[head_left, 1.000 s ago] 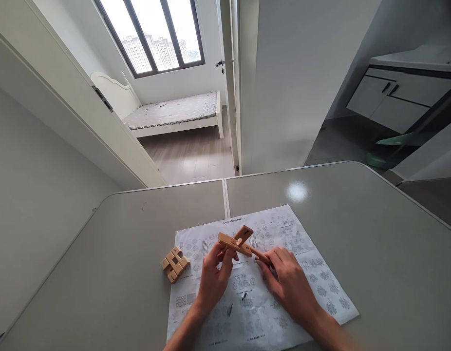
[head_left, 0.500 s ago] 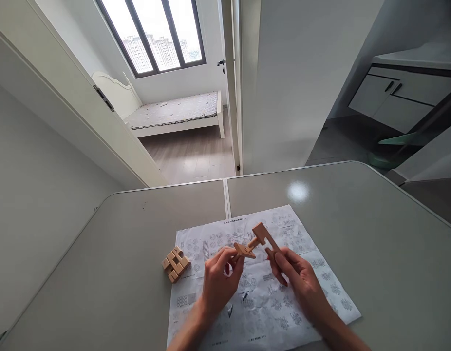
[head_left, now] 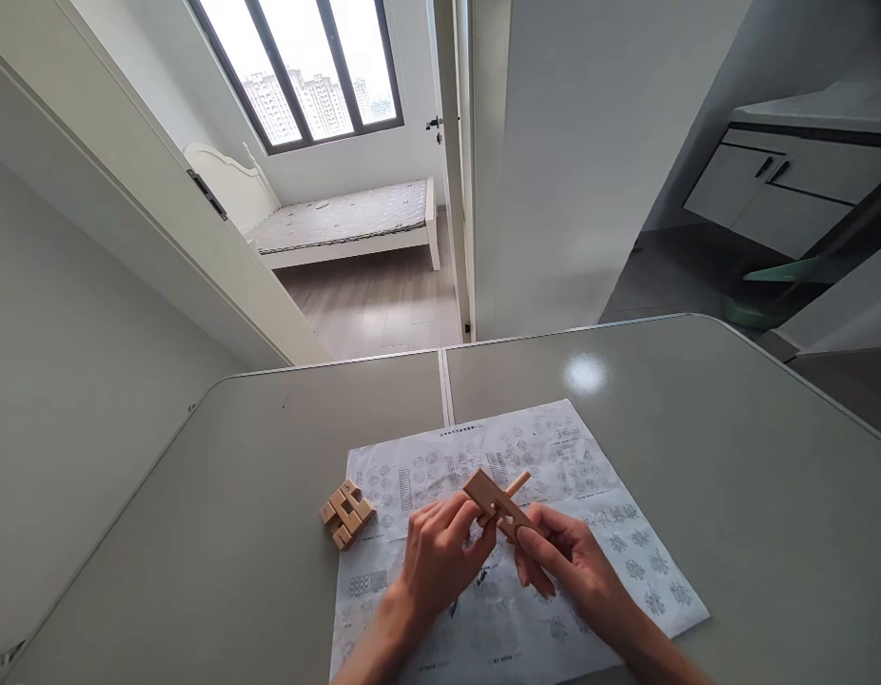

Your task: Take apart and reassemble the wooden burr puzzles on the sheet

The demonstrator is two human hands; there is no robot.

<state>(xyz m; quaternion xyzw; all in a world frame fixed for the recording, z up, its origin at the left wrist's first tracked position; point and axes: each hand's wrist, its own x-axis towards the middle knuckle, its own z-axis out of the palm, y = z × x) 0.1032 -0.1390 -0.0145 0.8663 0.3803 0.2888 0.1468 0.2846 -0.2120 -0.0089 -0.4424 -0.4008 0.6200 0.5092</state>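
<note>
My right hand (head_left: 565, 550) is closed on a notched wooden block (head_left: 487, 490), its thumb pressed along the near end. The far end of this block slants up to the fingertips of my left hand (head_left: 440, 547), which are pinched together. A thin wooden rod (head_left: 518, 483) sticks out behind the notched block, toward the upper right. The rod's lower part, and the wooden piece in my left fingers, are mostly hidden by the block and the hand. Both hands are above the printed sheet (head_left: 383, 618).
An assembled cluster of small wooden blocks (head_left: 347, 514) sits at the sheet's left edge. The sheet, covered in small diagrams, lies on a grey table (head_left: 269, 504) with a seam down its middle. Beyond are a doorway and a bed (head_left: 347, 224).
The two wooden pieces have come together. The notched block has moved left and down over the left fingers, and the rod now points out behind it to the upper right.
</note>
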